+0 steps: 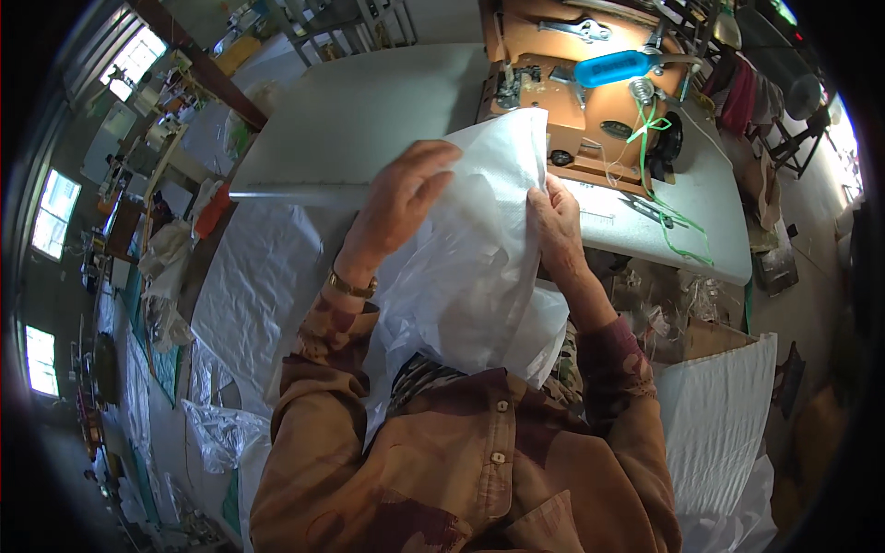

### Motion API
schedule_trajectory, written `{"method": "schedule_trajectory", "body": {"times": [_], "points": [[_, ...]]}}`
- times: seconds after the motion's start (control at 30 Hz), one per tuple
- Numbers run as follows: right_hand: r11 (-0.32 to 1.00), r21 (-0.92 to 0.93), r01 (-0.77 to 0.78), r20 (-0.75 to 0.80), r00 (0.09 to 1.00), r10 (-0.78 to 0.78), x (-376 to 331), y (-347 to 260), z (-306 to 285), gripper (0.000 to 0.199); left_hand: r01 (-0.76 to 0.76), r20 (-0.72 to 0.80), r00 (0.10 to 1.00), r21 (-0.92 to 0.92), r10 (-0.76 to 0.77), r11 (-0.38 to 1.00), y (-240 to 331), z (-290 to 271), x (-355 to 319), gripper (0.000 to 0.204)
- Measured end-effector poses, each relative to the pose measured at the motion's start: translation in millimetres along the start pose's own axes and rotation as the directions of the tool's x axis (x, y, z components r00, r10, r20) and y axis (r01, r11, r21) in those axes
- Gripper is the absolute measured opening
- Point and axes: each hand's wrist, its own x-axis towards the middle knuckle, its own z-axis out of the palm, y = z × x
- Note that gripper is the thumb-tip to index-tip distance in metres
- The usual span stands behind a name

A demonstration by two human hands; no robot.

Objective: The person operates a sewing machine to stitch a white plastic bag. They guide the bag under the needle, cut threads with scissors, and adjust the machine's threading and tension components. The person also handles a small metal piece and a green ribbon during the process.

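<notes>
A white woven plastic sack (479, 240) hangs from the table's front edge down over my lap, its upper end raised toward the sewing machine. My right hand (557, 221) pinches the sack's right edge near the top, thumb in front. At the sack's upper left is my left hand (401, 198), fingers stretched out and slightly curved, thumb apart. Whether its fingertips touch the sack I cannot tell. Just beyond the sack stands the orange-brown sewing machine (544, 101), lit from above, with a green cord (650, 138) hanging from it.
The pale table (359, 111) carries the machine. Small metal snips (650, 212) lie by its right front edge. A blue cylindrical thing (611, 69) is over the machine. White sheeting (258, 295) drapes at left; a stack of white sacks (719, 415) is at lower right.
</notes>
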Motion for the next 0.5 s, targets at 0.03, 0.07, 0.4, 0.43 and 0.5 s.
{"method": "schedule_trajectory", "body": {"times": [0.03,0.07,0.4,0.43,0.5], "points": [[0.997,-0.046,-0.06,0.042,0.997,0.062,1,-1,-5,0.037,0.128,0.111,0.987,-0.133,-0.113,0.983,2,1,-5,0.025],[0.998,-0.022,-0.055,0.048,0.997,0.056,-1,0,-3,0.037,0.156,0.148,0.978,-0.068,-0.144,0.985,1,0,-9,0.023],[0.998,-0.032,-0.056,0.055,0.997,0.058,-1,-11,8,0.031,0.262,0.192,0.963,-0.52,-0.187,0.813,23,-1,9,0.012],[0.997,-0.039,-0.06,0.058,0.996,0.063,-4,-14,10,0.03,0.286,0.218,0.956,-0.569,-0.194,0.771,35,-3,15,0.013],[0.987,-0.056,-0.153,0.0,0.988,0.153,-12,-32,25,0.035,0.211,0.135,0.976,-0.436,-0.168,0.875,50,-4,26,0.012]]}}
